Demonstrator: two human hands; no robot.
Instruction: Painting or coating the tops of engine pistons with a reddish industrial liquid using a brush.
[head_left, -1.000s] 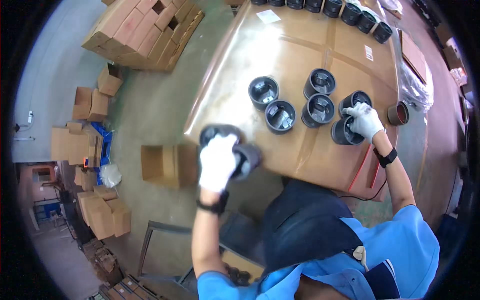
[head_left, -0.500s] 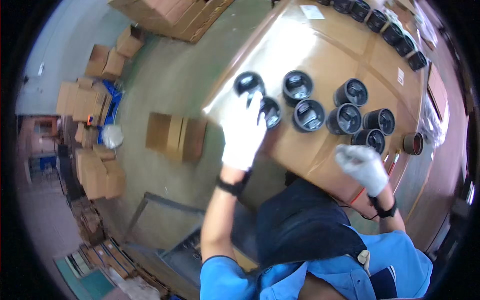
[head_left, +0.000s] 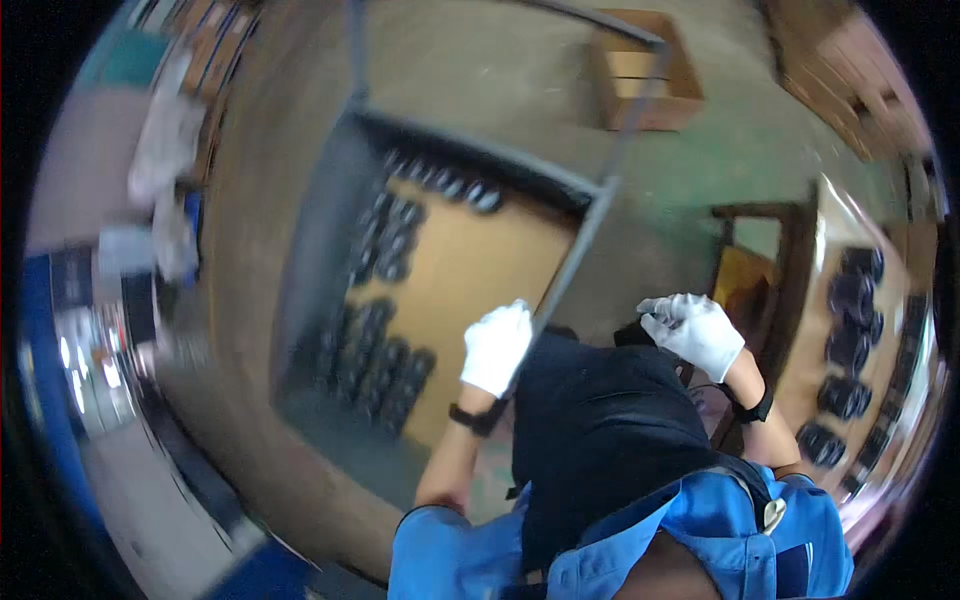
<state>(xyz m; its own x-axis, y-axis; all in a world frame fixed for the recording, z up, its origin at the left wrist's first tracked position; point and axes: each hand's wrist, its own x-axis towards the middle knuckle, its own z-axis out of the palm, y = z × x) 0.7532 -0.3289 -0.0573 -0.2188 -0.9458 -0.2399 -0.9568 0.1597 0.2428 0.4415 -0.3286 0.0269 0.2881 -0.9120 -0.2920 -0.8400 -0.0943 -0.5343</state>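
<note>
My left hand [head_left: 498,348], in a white glove, is closed beside the near metal rail [head_left: 577,254] of a grey cart. What its fingers hold, if anything, is hidden. Inside the cart, several black round parts [head_left: 382,345] stand in rows on a brown cardboard sheet [head_left: 490,260], blurred by motion. My right hand [head_left: 695,332], also gloved in white, hovers in front of my body to the right of the cart. Its fingers are bent, with a gap between thumb and fingers. A dark shape shows just below them, too unclear to name.
To the right, several black cylindrical parts [head_left: 848,350] stand on a cardboard-topped table [head_left: 800,375]. An open carton [head_left: 683,112] lies on the floor beyond the cart. Larger cardboard boxes [head_left: 850,75] are at the far right. Plastic-wrapped goods [head_left: 165,150] stand at the left.
My view has turned left from the table to the cart. My left hand has left the black parts on the table and is at the cart's rail; my right hand has come away from the table.
</note>
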